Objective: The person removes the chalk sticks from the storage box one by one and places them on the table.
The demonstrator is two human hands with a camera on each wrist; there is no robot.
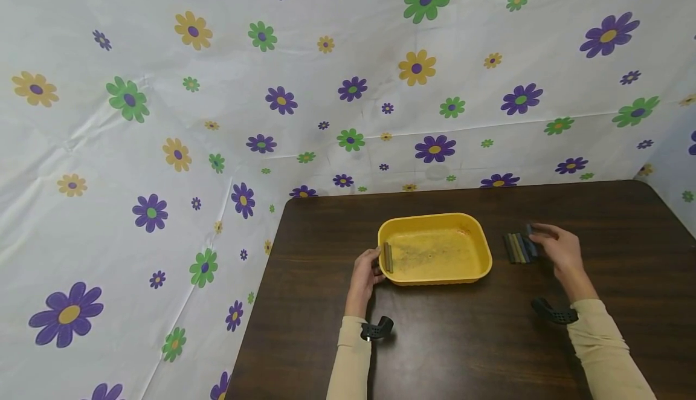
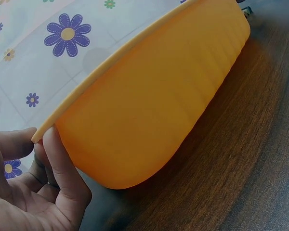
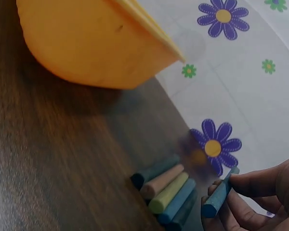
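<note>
My left hand (image 1: 363, 274) pinches the rim of a yellow plastic tub (image 2: 149, 106) at its left end, thumb on one side of the lip and fingers on the other. Two brownish chalk sticks (image 1: 388, 258) lie side by side in the tub against that end. To the right of the tub, my right hand (image 3: 265, 197) holds a blue chalk stick (image 3: 217, 198) between thumb and fingers, raised beside a row of several chalk sticks (image 3: 168, 192) on the table. That row has dark, pinkish, yellow-green and blue sticks lying parallel.
The dark wooden table (image 1: 451, 339) carries the tub near its far side. Behind and to the left hangs a white sheet (image 1: 217, 116) printed with flowers. A black band (image 1: 377, 329) sits on the left wrist, another black band (image 1: 553, 312) on the right.
</note>
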